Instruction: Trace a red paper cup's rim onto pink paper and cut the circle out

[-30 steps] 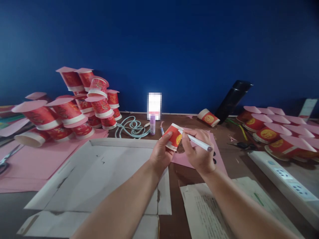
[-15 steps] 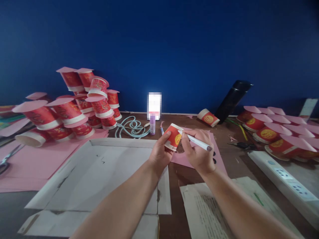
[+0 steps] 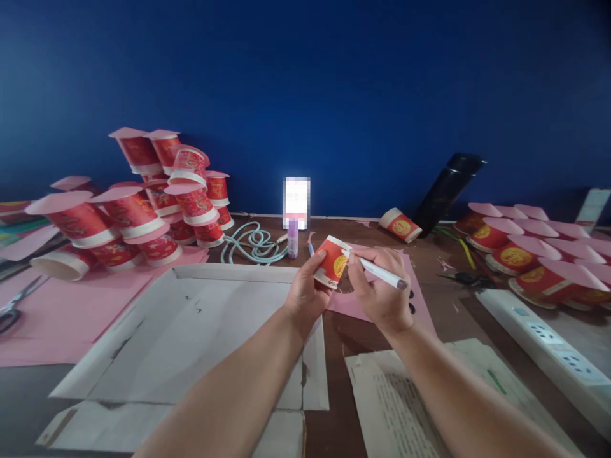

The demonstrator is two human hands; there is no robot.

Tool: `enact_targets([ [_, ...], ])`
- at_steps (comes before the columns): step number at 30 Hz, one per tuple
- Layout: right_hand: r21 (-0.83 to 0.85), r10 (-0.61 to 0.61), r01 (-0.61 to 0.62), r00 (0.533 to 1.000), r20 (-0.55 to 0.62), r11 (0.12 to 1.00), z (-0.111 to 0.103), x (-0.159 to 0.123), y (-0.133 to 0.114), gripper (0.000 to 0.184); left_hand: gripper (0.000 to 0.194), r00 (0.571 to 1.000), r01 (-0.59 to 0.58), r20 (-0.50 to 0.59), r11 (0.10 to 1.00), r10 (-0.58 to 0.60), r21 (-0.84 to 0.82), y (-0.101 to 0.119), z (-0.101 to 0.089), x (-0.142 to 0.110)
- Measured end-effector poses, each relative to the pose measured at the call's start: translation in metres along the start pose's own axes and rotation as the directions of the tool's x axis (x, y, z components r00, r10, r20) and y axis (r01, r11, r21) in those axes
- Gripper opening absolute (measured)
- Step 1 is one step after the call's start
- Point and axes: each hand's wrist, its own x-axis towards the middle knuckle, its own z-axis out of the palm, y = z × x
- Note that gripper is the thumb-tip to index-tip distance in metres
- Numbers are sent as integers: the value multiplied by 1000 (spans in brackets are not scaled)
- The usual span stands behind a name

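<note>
My left hand (image 3: 308, 286) is closed around a red paper cup (image 3: 331, 259) with a gold emblem and pale rims, holding it tilted above the table. In my right hand (image 3: 382, 289) is a white marker pen (image 3: 382, 273), its dark end pointing toward me. The pen's tip end is up against the side of the cup; my fingers partly hide the tip. Beneath my hands lies a pink paper sheet (image 3: 410, 267) with a cut-out and scissors handles at its edge. A purple glue stick (image 3: 293, 240) stands upright just behind the cup.
Stacked red cups with pink discs (image 3: 128, 213) rise at the left, near scissors (image 3: 12, 312). More disc-topped cups (image 3: 534, 245) fill the right. A flat white box (image 3: 157, 337), printed papers (image 3: 396, 394), a power strip (image 3: 548, 343), a coiled cable (image 3: 252, 245) and a leaning black flask (image 3: 446, 191) lie around.
Almost nothing differs. Both hands keep the cup and the marker pen in nearly the same place, and the view shifts very slightly.
</note>
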Motion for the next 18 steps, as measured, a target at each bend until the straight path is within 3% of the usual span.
enact_targets([
  [18, 16, -34, 34, 999, 12, 999, 0, -1, 1, 4, 23, 1000, -14, 10, 1000, 15, -11, 1, 0, -1],
])
